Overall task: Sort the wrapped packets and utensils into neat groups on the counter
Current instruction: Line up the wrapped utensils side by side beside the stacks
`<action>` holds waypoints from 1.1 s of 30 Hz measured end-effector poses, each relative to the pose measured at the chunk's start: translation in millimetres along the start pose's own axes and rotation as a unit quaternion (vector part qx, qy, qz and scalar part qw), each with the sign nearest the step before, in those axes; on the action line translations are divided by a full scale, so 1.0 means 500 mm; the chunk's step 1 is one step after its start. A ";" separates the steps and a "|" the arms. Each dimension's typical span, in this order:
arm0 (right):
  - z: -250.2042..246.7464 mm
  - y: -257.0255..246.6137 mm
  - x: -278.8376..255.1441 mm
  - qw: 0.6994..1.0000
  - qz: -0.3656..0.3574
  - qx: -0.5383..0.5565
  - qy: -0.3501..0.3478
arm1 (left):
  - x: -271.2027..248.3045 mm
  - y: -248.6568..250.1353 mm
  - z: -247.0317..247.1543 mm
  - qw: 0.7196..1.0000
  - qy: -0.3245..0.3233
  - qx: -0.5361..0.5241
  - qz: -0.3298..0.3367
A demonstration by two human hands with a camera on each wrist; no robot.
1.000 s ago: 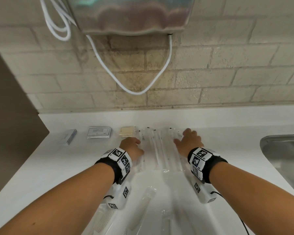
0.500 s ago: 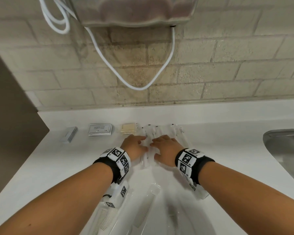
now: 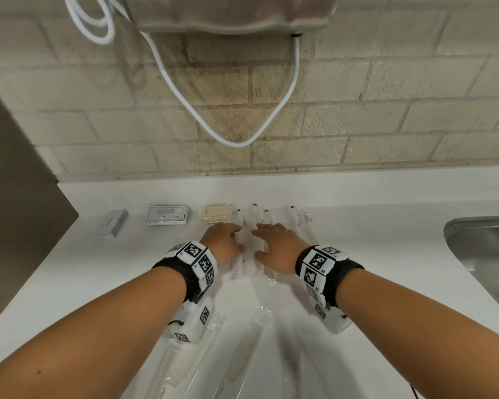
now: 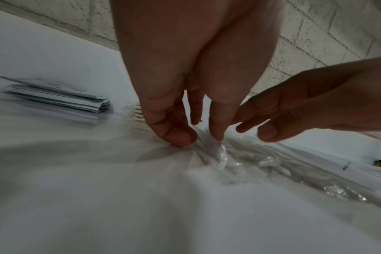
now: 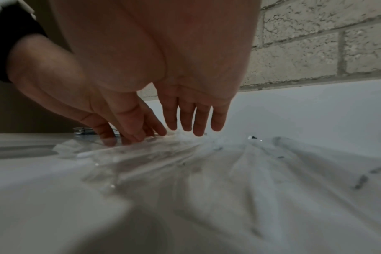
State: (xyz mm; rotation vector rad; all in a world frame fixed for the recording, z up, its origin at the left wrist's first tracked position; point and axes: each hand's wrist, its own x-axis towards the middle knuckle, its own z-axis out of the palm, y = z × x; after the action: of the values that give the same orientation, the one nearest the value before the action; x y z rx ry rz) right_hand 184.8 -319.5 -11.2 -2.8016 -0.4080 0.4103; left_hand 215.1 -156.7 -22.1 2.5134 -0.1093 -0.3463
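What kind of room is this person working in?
Probably a hotel or guest bathroom. A white counter runs beside a steel sink under a tiled wall; on it lie shampoo sachets and plastic-wrapped combs. The wall-mounted unit with a white hose may be a hairdryer.

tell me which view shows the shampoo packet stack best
The head view: the shampoo packet stack lies whole on the counter, label facing up. The left wrist view shows it blurred and edge-on; the right wrist view hides it almost entirely behind the fingers.

White counter [image 3: 386, 254]; beige brick wall [image 3: 386, 110].
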 end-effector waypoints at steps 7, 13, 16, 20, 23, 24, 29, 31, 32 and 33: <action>0.006 0.011 -0.008 1.000 0.004 -0.015 -0.015 | -0.005 -0.005 -0.003 1.000 -0.001 -0.024 -0.012; 0.008 0.009 0.000 1.000 0.005 -0.022 -0.020 | -0.005 -0.001 -0.003 1.000 -0.006 -0.007 -0.015; 0.008 0.012 0.002 1.000 0.004 -0.021 -0.021 | -0.004 -0.002 -0.003 1.000 -0.007 -0.011 -0.018; 0.003 0.018 -0.009 1.000 0.001 -0.008 0.003 | -0.007 0.000 -0.004 1.000 -0.002 -0.020 -0.018; -0.013 0.041 -0.029 0.999 0.015 -0.005 0.046 | -0.010 0.005 -0.006 0.999 0.011 -0.031 -0.015; -0.021 0.055 -0.037 0.998 0.026 -0.004 0.062 | -0.010 0.008 -0.005 0.999 0.021 -0.026 -0.009; -0.051 0.130 -0.082 0.995 0.079 -0.012 0.055 | -0.014 0.054 0.010 0.996 0.011 0.054 0.069; -0.049 0.149 -0.096 0.996 0.078 -0.024 0.023 | -0.020 0.081 0.020 0.986 -0.011 0.114 0.121; -0.046 0.156 -0.102 0.997 0.077 -0.030 0.011 | -0.023 0.091 0.027 0.979 -0.023 0.144 0.141; -0.042 0.161 -0.106 0.996 0.077 -0.034 0.003 | -0.024 0.098 0.033 0.973 -0.036 0.172 0.152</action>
State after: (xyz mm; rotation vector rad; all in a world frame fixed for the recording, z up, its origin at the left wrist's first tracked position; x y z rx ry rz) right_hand 161.8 -415.2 -4.4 -2.9105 -0.2077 0.4274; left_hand 198.8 -204.3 -4.5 2.7655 -0.6252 -0.3113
